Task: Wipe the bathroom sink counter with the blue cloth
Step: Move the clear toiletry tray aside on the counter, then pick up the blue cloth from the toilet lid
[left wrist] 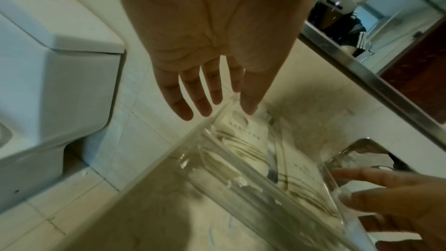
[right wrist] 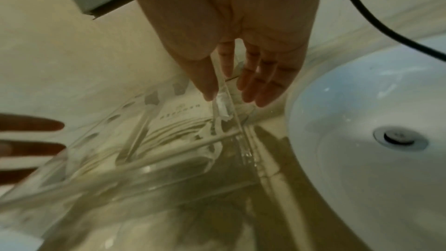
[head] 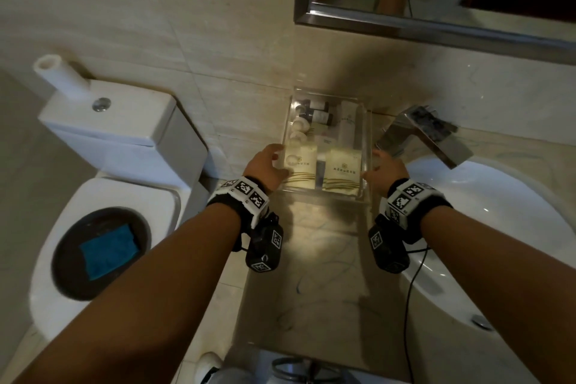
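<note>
Marble counter [head: 311,259] runs between white toilet [head: 103,184] on the left and white sink basin [head: 486,227] on the right; mirror [head: 436,9] on wall above, chrome faucet [head: 427,134] at the basin's back edge. Clear acrylic tray [head: 364,134] sits at back of counter against wall, holding small bottles and cream sachets. Left hand [head: 268,167] at tray's left wall, fingers [left wrist: 185,102] straight and spread outside the wall, thumb over the rim, not closed round it. Right hand [head: 385,170] at tray's right wall, thumb inside and fingers [right wrist: 263,83] outside the wall, all straight, loose; firm contact can't be told. Blue cloth [head: 107,251] lies folded in a dark round dish [head: 62,259] on the closed toilet lid, well apart from both hands and off the counter. Black cable [head: 408,305] hangs from right wrist over counter edge
</note>
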Demonstrator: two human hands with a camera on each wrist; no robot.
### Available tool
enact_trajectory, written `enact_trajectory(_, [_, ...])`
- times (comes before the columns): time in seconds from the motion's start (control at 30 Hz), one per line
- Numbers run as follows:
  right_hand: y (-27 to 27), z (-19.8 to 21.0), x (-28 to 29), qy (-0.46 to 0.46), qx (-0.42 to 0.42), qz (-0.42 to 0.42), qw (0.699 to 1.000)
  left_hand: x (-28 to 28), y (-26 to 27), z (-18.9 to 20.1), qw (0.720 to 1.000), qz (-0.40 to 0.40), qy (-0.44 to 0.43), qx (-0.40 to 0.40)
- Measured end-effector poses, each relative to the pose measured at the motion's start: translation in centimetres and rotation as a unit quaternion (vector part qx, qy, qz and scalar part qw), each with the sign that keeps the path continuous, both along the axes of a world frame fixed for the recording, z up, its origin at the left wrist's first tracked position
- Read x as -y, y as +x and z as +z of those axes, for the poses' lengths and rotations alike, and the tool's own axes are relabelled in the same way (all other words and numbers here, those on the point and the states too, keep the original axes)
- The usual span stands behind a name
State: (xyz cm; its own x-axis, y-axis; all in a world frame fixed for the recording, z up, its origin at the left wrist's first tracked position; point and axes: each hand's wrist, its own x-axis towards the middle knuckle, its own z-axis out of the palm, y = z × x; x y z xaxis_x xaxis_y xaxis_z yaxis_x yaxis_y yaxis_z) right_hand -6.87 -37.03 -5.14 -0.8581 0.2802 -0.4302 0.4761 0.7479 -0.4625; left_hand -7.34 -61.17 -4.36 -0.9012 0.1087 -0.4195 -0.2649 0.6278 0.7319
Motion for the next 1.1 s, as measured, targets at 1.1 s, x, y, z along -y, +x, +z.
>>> enact_trajectory(1.1, [8.8,1.5,54.2,0.090,0.051,0.505,0.857,49.9,23.2,-0.1,0.929,0.214,-0.283,0.100])
